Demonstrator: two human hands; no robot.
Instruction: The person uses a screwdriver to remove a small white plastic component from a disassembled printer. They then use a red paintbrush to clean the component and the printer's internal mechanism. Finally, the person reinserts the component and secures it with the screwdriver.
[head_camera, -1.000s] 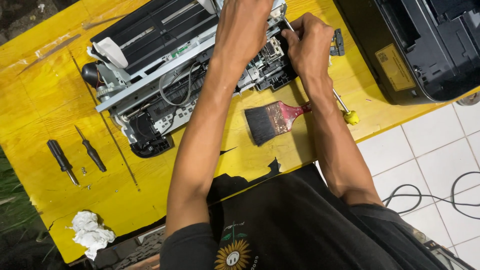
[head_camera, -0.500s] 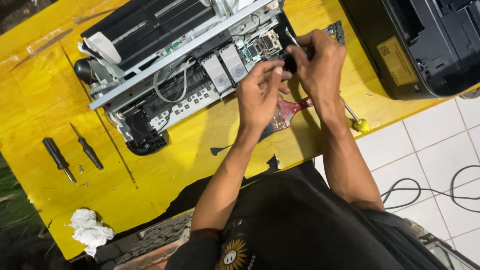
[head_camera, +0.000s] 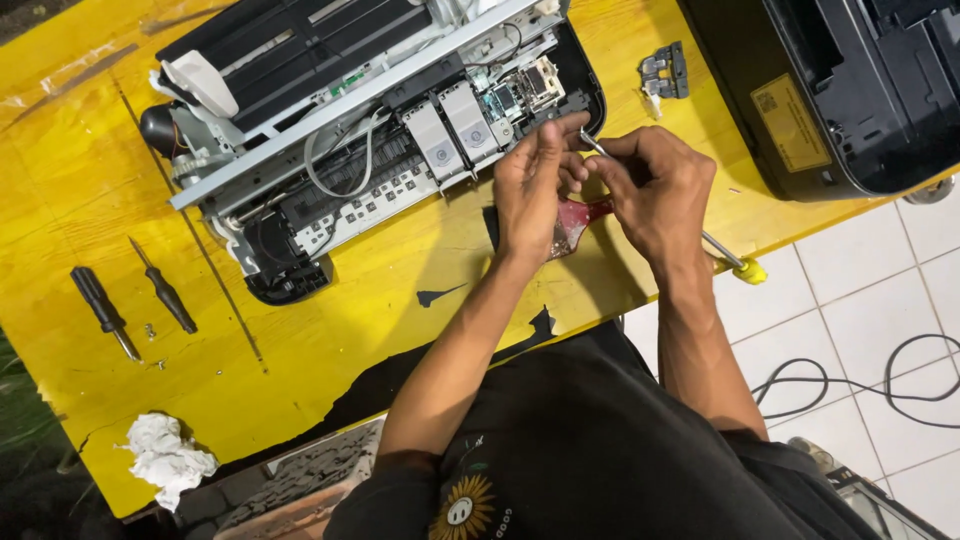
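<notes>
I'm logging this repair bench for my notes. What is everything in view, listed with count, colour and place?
Opened printer chassis: one, black, grey and white, top centre of the table.
Table: one, yellow, under everything.
Closed printer body: one, black, top right.
Small black part: one, on the table between the two printers.
Black-handled screwdrivers: two, left side of the table.
Paintbrush: one, red handle, mostly hidden under the hands.
Yellow-tipped tool: one, at the right table edge.
Crumpled tissue: one, white, lower left corner.
Cable: one, black, on the white tiled floor.
Left hand: at the chassis edge.
Right hand: fingers pinch a thin metal tool.
</notes>
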